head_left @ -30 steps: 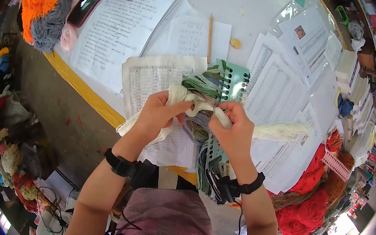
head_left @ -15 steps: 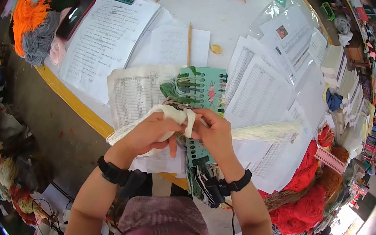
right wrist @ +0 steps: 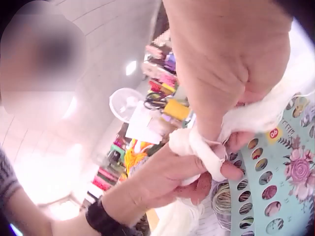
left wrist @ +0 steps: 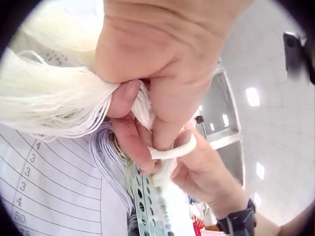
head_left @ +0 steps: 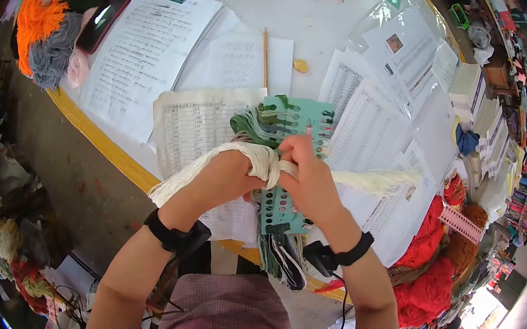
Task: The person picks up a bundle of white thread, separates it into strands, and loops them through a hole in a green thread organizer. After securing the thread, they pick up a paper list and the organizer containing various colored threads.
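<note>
My left hand [head_left: 226, 176] grips a thick hank of cream yarn [head_left: 188, 172], whose loose end fans out past the wrist to the left. A band of the same yarn makes a loop [head_left: 270, 166] between both hands. Fingers of my right hand [head_left: 308, 186] hold this loop from the other side; in the right wrist view the loop [right wrist: 209, 156] circles the meeting fingers. Another cream length [head_left: 375, 180] trails off to the right. Beneath the hands lies a teal punched card [head_left: 278, 208] hung with green, grey and mauve threads, partly hidden by them.
A printed number sheet [head_left: 181, 119] is under the left hand, with a clipped handwritten stack [head_left: 147, 41] beyond. A pencil [head_left: 265, 57] lies behind the card. Red yarn [head_left: 428, 284] is at right, orange yarn [head_left: 43, 13] and a phone [head_left: 103, 21] at far left.
The cream strand first stretched between the hands, then hung as a loop, and is now wrapped tight around. My right hand has come close against the left, its fingers raised at the loop.
</note>
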`<act>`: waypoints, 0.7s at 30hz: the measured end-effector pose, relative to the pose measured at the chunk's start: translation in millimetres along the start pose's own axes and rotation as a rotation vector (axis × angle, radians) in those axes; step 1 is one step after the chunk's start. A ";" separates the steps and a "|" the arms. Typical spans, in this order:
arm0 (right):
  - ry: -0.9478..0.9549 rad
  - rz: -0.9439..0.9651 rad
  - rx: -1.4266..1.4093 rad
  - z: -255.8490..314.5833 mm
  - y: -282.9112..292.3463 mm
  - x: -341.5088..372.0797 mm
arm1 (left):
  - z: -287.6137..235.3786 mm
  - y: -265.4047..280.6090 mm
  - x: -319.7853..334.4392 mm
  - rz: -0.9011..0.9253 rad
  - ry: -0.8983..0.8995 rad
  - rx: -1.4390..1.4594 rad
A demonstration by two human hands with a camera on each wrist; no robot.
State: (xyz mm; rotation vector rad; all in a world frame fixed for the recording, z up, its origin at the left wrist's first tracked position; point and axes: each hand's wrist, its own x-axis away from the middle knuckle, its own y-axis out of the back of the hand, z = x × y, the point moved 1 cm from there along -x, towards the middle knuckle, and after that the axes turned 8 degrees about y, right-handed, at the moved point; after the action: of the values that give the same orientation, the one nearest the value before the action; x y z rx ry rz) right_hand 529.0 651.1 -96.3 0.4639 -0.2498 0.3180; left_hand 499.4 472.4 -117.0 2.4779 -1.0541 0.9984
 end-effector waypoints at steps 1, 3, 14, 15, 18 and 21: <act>0.002 0.006 -0.001 -9.6 2.8 -2.9 | 2.8 1.8 -1.6 -0.053 -0.015 -0.045; 0.066 0.156 -0.393 -28.9 4.0 -9.7 | 2.1 9.8 -2.2 0.064 0.010 0.119; 0.222 0.280 -0.309 -35.2 2.6 -13.1 | 53.1 20.6 36.0 -0.420 -0.207 0.418; 0.206 0.269 -0.330 -34.5 1.0 -11.9 | 49.8 24.0 35.5 -0.441 -0.182 0.556; 0.200 0.255 -0.291 -32.2 5.9 -10.9 | 32.4 30.4 45.1 -0.517 -0.166 0.901; 0.175 0.230 -0.363 -40.3 4.2 -9.9 | 37.2 43.1 73.1 -0.374 -0.166 1.520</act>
State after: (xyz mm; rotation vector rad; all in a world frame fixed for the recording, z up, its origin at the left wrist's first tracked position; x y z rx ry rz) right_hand 525.0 671.3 -132.5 0.0471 -0.1851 0.5237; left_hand 523.4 385.7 -94.7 3.6064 0.5199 1.8686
